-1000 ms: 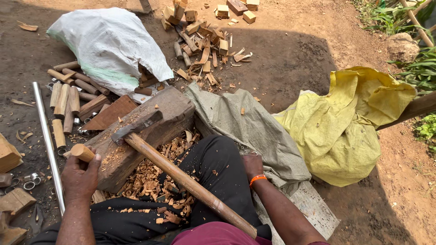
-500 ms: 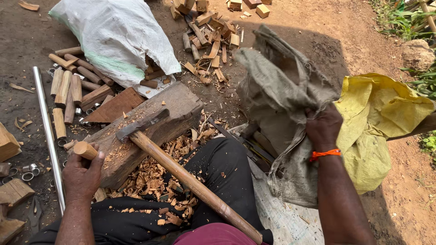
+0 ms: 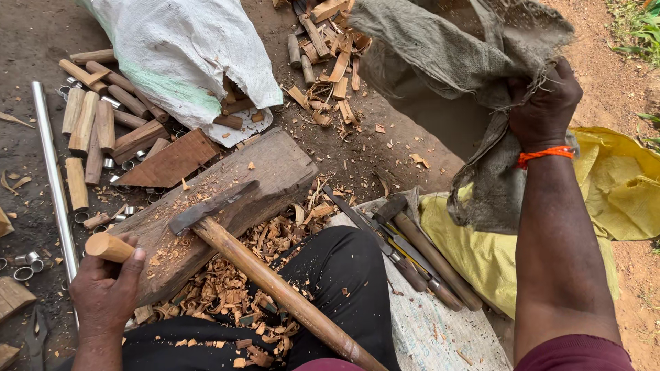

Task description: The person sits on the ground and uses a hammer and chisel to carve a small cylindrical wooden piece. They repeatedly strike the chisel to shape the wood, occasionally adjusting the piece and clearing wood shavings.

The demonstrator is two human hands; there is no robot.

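Holding a grey burlap sack [image 3: 447, 62] up off the ground, your right hand [image 3: 543, 103] has its grip closed tight on the bunched cloth, an orange band [image 3: 545, 155] around the wrist. Your left hand [image 3: 106, 292] is closed around a short round wooden peg [image 3: 108, 247], just beside the near end of the wooden chopping block [image 3: 268, 172]. An axe [image 3: 254, 257] lies across that block, its handle running back over your lap. Under the raised sack, several wooden-handled tools [image 3: 412, 254] lie on a white woven sheet [image 3: 440, 336], next to a yellow cloth [image 3: 619, 185].
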